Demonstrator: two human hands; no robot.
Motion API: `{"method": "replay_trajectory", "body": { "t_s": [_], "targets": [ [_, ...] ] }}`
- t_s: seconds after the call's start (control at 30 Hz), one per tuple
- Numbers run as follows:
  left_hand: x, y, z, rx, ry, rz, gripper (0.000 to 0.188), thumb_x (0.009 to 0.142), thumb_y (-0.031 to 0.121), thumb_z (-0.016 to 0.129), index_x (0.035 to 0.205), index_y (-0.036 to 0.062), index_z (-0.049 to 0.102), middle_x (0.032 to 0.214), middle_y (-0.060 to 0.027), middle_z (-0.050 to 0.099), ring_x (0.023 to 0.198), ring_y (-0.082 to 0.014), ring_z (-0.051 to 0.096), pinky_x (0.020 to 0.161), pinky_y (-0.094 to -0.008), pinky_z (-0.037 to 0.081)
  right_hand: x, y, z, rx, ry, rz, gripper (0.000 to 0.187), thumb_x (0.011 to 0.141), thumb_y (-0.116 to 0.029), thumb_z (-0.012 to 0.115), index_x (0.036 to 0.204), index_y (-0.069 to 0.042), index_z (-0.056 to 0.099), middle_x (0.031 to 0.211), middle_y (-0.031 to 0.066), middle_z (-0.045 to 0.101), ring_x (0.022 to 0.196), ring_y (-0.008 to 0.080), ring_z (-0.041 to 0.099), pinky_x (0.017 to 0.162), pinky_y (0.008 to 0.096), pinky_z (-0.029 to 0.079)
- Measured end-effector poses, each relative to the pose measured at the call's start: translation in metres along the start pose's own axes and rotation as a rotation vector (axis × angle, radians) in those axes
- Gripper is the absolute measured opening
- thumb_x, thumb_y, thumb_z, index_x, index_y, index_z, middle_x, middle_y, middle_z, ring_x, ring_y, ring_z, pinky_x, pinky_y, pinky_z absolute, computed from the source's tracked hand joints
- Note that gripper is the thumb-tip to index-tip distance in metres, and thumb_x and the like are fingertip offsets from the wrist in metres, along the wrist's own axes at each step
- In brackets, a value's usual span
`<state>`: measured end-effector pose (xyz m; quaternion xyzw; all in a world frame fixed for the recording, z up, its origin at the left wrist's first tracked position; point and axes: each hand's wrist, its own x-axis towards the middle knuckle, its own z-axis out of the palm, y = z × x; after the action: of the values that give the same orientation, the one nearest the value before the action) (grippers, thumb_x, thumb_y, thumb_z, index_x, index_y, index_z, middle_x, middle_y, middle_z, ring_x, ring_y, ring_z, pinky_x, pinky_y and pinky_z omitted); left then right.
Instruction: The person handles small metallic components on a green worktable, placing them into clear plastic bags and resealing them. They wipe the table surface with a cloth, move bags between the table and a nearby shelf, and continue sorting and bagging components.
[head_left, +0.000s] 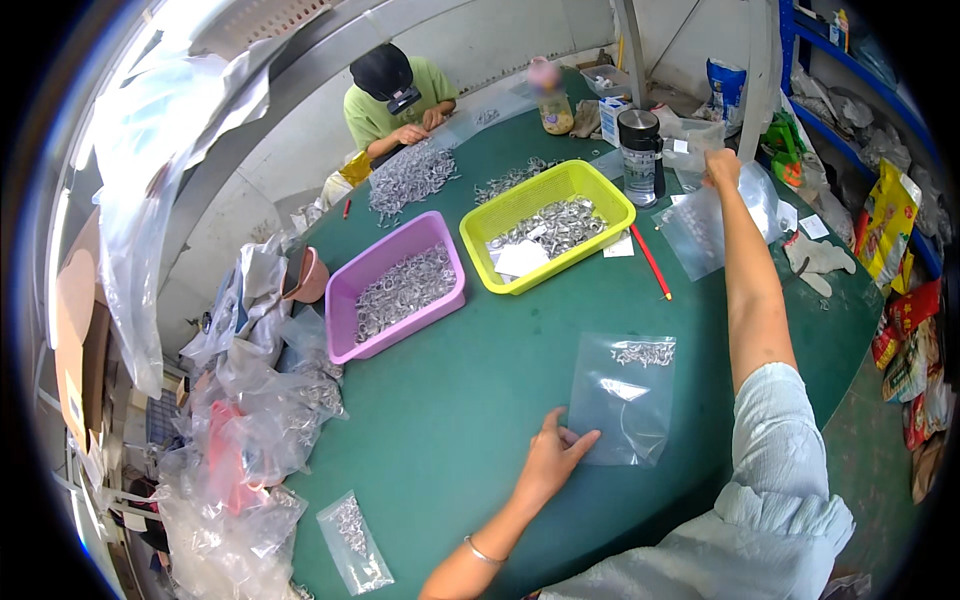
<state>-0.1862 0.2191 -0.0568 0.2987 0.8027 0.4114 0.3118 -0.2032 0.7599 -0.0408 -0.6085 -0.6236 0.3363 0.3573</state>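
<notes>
A clear plastic bag lies flat on the green table, with a small heap of silver metal pieces inside its far end. My left hand rests at the bag's near left edge, thumb and fingers apart, the thumb touching the plastic. Stretched far out to the right, my right hand is closed among clear plastic bags. What its fingers hold is too small to make out. Beyond my left hand sit a purple basket and a yellow-green basket, both holding many silver metal pieces.
A filled small bag lies at the near left. A dark-lidded bottle, a red pencil and a glove are on the right side. Across the table, a person works beside a pile of metal pieces. Plastic bags crowd the left edge.
</notes>
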Motion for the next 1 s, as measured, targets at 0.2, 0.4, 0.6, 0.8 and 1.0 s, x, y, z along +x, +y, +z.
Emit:
{"method": "replay_trajectory", "body": {
  "t_s": [0.2,0.4,0.6,0.8,1.0],
  "targets": [
    [0.027,0.022,0.017,-0.6,-0.34,-0.16,0.054,0.084,0.013,0.057,0.128,-0.0054,0.03,0.07,-0.0032,0.05,0.054,-0.0068,0.041,0.045,-0.0196,0.032,0.027,0.014,-0.016,0.237,0.072,0.022,0.029,0.078,-0.021,0.053,0.076,0.008,0.061,0.072,0.0174,0.064,0.056,0.0266,0.064,0.05,0.0328,0.053],
    [0.045,0.049,0.058,-1.058,-0.407,-0.063,0.062,0.086,0.016,0.055,0.133,-0.0032,0.019,0.073,-0.005,0.051,0.055,-0.0077,0.041,0.049,-0.0182,0.031,-0.018,-0.016,-0.09,0.467,-0.064,-0.018,0.035,0.085,-0.019,0.047,0.091,0.016,0.051,0.072,0.0209,0.062,0.052,0.0268,0.063,0.042,0.031,0.053],
    [0.052,0.077,0.11,-1.087,-0.529,-0.138,0.062,0.087,0.024,0.054,0.13,-0.0068,0.021,0.082,-0.013,0.059,0.063,-0.0119,0.055,0.052,-0.019,0.042,-0.034,0.016,-0.185,0.486,-0.177,-0.007,0.03,0.084,-0.022,0.045,0.085,0.008,0.049,0.074,0.0191,0.061,0.055,0.0244,0.063,0.045,0.0292,0.053],
    [0.033,0.099,0.088,-0.523,-0.96,-0.188,0.078,0.084,0.045,0.052,0.129,-0.01,0.019,0.093,-0.0208,0.059,0.076,-0.0175,0.06,0.058,-0.0238,0.049,-0.1,0.049,-0.276,0.405,-0.272,-0.026,0.024,0.082,-0.018,0.044,0.084,0.005,0.048,0.069,0.0158,0.059,0.048,0.0219,0.06,0.04,0.0272,0.05],
    [0.014,0.115,0.078,-0.931,-0.238,-0.066,0.094,0.08,0.055,0.052,0.133,-0.0089,0.007,0.128,-0.0297,0.03,0.116,-0.0379,0.037,0.09,-0.0463,0.041,-0.207,0.056,-0.3,0.432,-0.572,-0.007,0.016,0.081,-0.013,0.044,0.08,0.003,0.046,0.065,0.0162,0.058,0.045,0.0225,0.059,0.034,0.0282,0.046]
  ]
}}
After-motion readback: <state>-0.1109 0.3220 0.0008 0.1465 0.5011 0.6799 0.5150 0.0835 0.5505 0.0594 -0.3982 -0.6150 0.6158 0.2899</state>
